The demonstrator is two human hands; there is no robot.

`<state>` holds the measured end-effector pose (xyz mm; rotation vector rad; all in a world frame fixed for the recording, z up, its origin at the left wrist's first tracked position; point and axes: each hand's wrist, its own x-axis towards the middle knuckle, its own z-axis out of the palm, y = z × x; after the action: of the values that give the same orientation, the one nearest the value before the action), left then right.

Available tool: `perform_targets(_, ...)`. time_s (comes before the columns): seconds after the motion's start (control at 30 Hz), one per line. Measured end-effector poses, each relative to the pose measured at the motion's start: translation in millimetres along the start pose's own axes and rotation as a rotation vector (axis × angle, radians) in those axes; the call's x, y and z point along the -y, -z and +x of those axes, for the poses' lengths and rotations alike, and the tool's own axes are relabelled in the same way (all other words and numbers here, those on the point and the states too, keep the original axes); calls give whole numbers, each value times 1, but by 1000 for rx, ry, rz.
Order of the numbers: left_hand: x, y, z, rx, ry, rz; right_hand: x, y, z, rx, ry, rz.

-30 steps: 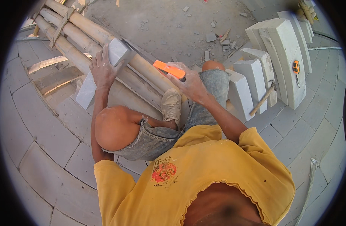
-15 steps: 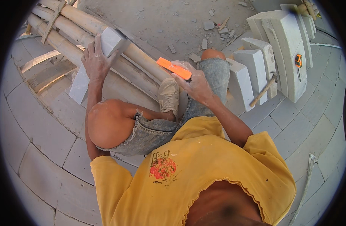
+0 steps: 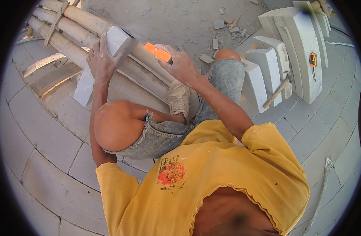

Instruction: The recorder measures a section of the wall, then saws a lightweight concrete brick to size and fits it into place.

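Note:
My left hand (image 3: 99, 61) is clamped over a pale grey block (image 3: 119, 40) lying across bamboo poles, thumb on its near right side. Below the wrist, another pale stretch of block (image 3: 85, 87) shows; the hand hides whether it is the same piece. My right hand (image 3: 179, 65) is closed round the orange handle of a hand saw (image 3: 155, 51). Its thin dark blade reaches up and left to the block's far right edge. How deep the blade sits in the block cannot be made out.
Bamboo poles (image 3: 76, 33) run from far left toward my shoe (image 3: 179, 98). At right stand several upright blocks (image 3: 263, 65), with a wooden-handled hammer (image 3: 276, 92) against them and an orange tape measure (image 3: 313, 59) on one. Rubble (image 3: 218, 24) litters the far ground. Left, a gap (image 3: 50, 76) breaks the paving.
My right hand has pushed the saw up and to the left, bringing the orange handle nearer the block. My left hand stays on the block.

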<state>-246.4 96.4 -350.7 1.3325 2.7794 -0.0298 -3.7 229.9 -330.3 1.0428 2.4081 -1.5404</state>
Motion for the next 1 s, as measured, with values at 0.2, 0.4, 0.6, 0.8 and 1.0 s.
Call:
perform_targets(0.2, 21, -18, -2, -76, 7, 55, -28, -24, -61, -268, 279, 92)
perform_targets(0.4, -3, -5, 6, -69, -56, 48, -6, -11, -11, -161, 75, 47)
perform_targets(0.6, 22, -20, -15, -31, 3, 83, -33, -33, -72, -291, 204, 36)
perform_targets(0.8, 3, -7, 4, -80, -65, 13, -4, -27, -7, -186, 97, -35)
perform_targets(1.0, 24, -20, -17, -5, -15, 56, -34, -43, -95, -278, 102, 13)
